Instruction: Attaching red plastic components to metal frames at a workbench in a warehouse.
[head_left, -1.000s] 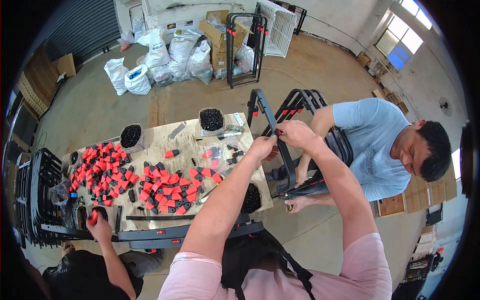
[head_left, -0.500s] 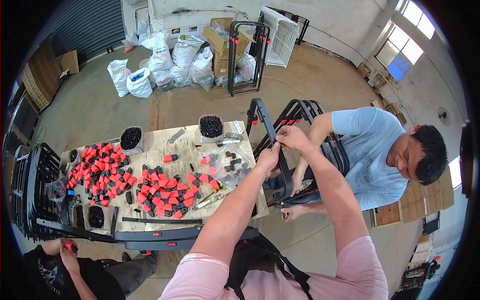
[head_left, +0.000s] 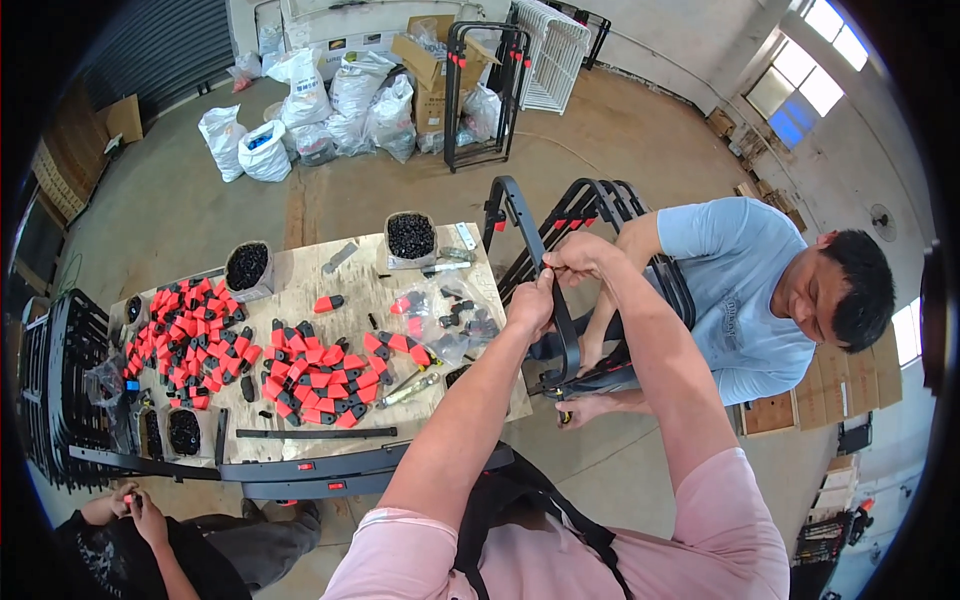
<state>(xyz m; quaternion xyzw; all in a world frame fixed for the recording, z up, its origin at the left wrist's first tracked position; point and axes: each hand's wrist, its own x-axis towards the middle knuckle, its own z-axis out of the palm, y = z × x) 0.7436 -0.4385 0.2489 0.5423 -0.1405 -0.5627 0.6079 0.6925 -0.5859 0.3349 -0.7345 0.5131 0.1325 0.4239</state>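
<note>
A black metal tube frame [head_left: 527, 222] with rounded corners stands tilted at the table's right end. My left hand [head_left: 533, 303] is closed round its near bar, thumb tip pressed on the bar. Just beyond it, my right hand [head_left: 580, 258] pinches at the same spot with bent fingers; whatever lies between the fingertips is too small to make out. Several red-and-black plastic end pieces [head_left: 320, 375] lie heaped on the wooden table [head_left: 300, 230] to the left.
At right a co-worker in a light blue shirt [head_left: 730, 290] bends over the frame's lower end, near more black frames [head_left: 600, 200]. Another person [head_left: 150, 530] holds a small piece at lower left. Boxes of black parts [head_left: 410, 238] stand on the table; curved bars [head_left: 330, 478] lie along its near edge.
The whole view has shifted slightly, so the table and frame appear a little higher and farther left. Both my hands stay at the same bar, the right one turned slightly.
</note>
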